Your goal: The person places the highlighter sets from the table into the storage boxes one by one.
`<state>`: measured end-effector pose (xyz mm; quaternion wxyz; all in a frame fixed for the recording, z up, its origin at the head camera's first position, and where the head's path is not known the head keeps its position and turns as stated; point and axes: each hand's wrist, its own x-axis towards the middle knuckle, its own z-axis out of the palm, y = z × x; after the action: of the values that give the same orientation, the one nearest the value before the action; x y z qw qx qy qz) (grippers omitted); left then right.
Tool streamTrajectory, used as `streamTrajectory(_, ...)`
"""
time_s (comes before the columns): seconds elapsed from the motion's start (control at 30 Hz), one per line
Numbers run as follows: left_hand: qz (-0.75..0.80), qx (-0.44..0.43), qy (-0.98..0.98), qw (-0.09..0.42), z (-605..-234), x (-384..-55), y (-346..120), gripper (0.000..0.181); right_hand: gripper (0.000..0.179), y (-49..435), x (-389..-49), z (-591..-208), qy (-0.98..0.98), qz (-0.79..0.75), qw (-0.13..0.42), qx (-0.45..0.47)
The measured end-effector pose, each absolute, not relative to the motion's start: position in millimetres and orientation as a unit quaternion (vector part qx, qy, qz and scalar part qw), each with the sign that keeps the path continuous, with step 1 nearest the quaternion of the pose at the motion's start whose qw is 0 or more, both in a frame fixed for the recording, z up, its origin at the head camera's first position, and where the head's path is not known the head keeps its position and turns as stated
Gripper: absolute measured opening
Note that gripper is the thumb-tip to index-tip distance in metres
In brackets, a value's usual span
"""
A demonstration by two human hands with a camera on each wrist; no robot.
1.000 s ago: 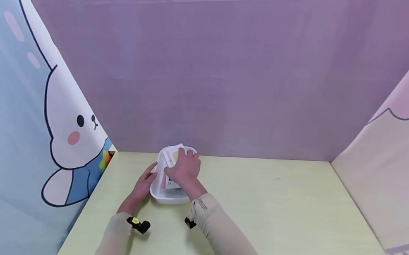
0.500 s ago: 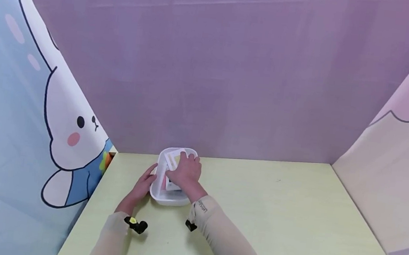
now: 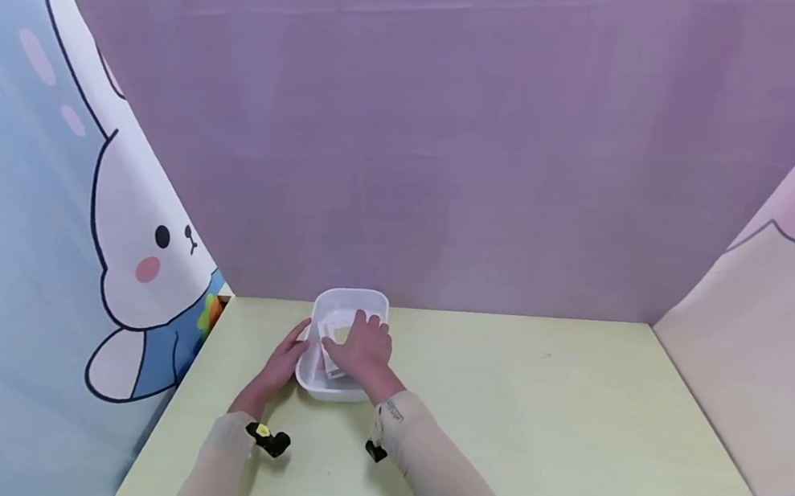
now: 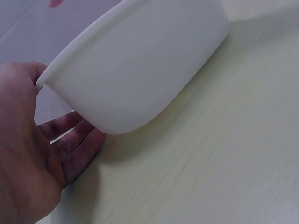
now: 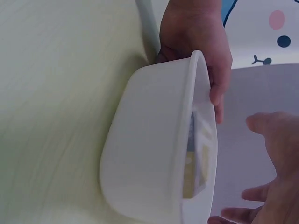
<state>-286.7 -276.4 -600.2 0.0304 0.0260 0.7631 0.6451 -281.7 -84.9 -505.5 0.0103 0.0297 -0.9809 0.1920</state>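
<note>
A white plastic tub (image 3: 346, 298) stands on the table near the back wall. Inside lies a small box (image 5: 189, 163) with white, yellow and blue faces, partly hidden by the tub's wall; something pink (image 3: 321, 363) shows beside it. My left hand (image 3: 281, 363) holds the tub's left side, thumb at the rim and other fingers low against the outer wall in the left wrist view. Over the tub hovers my right hand (image 3: 364, 347), its fingers spread, and in the right wrist view it is apart from the box.
The pale yellow table (image 3: 531, 432) stretches to the right and front. A purple cloth wall (image 3: 450, 165) rises right behind the tub. Printed cloths hang at both sides, the left one with a rabbit (image 3: 140, 277).
The box has gone from leaning up at the tub's far end to lying lower inside it. My right hand has let go of it. The left hand keeps its place on the tub.
</note>
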Motion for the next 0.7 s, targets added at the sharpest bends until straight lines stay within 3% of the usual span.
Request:
streamTrajectory(0.3,0.658,0.000,0.751,0.050,-593,-280,-276,0.051,0.056,-60,-268,-512,-0.968,0.241,0.027,0.061)
streamTrajectory(0.47,0.653,-0.010,0.755,0.060,-593,-279,-278,0.052,0.051,-50,-259,-509,-0.962,0.259,0.022,0.081)
streamTrajectory(0.7,0.626,-0.003,0.779,0.034,-598,-280,-276,0.052,0.045,-32,-245,-499,-0.942,0.295,-0.019,0.157)
